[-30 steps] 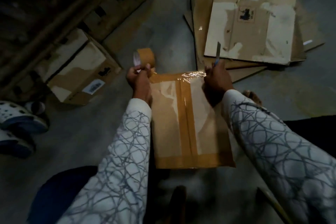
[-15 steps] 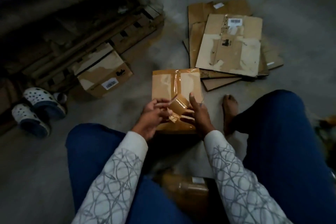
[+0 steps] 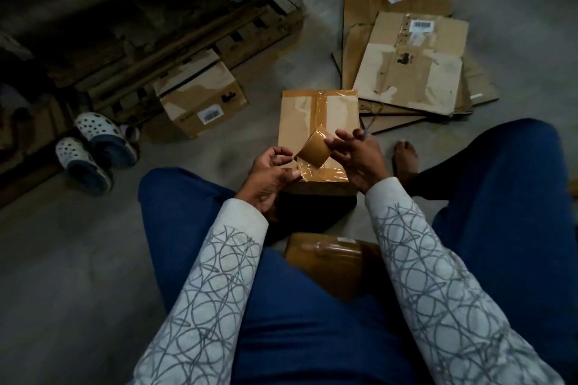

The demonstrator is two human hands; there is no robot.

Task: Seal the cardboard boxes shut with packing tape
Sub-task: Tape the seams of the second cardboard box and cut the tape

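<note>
A small cardboard box lies on the floor between my knees, with brown tape down its middle and across its far and near edges. Above its near end my right hand grips the brown tape roll. A thin blade sticks out between that hand's fingers. To the left of the roll, my left hand pinches the loose tape end, which is pulled a short way off the roll.
Another taped box sits close to my lap. A closed box with a barcode label stands at the left, flattened cardboard sheets lie at the right. Sandals, a wooden pallet and a bare foot are nearby.
Both hands came back from the box's far edge to its near end. The roll passed from my left hand to my right, and my left hand took the tape end.
</note>
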